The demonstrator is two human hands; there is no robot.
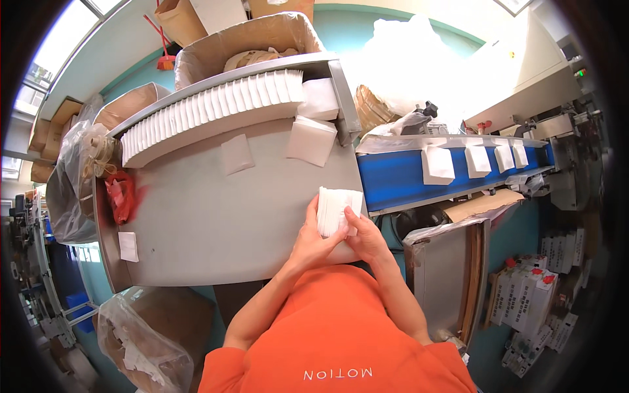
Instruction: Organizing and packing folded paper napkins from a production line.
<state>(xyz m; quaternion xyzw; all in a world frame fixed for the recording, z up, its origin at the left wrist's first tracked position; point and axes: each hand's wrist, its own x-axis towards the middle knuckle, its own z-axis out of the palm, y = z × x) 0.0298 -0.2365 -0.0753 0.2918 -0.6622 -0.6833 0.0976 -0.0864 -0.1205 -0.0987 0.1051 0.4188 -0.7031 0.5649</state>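
Note:
Between my two hands is a stack of white paper napkins [332,203], held over the right front part of the grey metal table [196,216]. My left hand [313,234] grips the stack's left side and lower edge. On its right side, my right hand [364,236] presses with the thumb across the front face. Beyond my hands, a pile of napkins [312,141] lies near the table's back right corner, with another pile [319,99] behind it. A flat napkin packet [237,154] rests left of these piles. Along the back edge stands a long row of napkin stacks [216,108].
To the right, a blue conveyor belt [400,180] carries several white napkin stacks [438,165]. A red plastic bag [120,196] and a small white packet [128,247] are at the table's left edge. Behind the table stands a lined cardboard box [196,62].

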